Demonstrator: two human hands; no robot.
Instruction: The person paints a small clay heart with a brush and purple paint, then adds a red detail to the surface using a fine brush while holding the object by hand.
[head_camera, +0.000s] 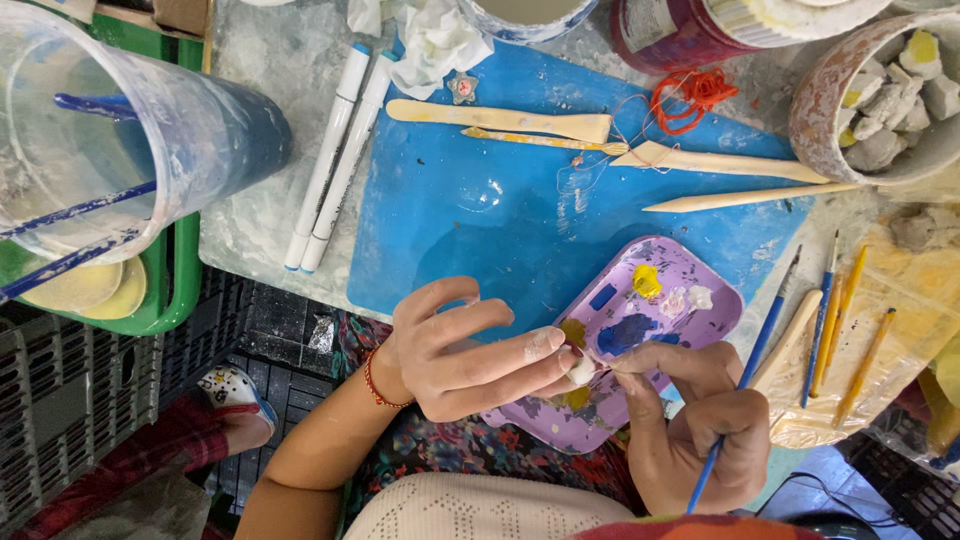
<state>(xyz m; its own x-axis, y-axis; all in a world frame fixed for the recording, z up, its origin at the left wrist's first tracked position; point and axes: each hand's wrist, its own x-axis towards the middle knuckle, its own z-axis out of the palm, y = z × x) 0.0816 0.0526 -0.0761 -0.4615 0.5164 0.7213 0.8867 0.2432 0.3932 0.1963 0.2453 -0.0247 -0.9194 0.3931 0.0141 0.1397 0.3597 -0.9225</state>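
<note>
My left hand (462, 350) pinches a small white clay piece (582, 370) between thumb and fingertips, over the near edge of a purple palette tray (690, 270). My right hand (700, 420) grips a thin blue-handled paintbrush (705, 478), with its tip at the clay piece. The tray carries dabs of yellow, blue and white paint. Both hands hover above the front edge of a blue mat (480, 220) on the table.
Two white markers (335, 160) lie left of the mat. Wooden modelling tools (500, 118) and red thread (690, 95) lie at the mat's far edge. A clear water cup (110, 140) with brushes stands far left. More brushes (830, 320) lie right; a bowl of clay bits (880, 100) sits top right.
</note>
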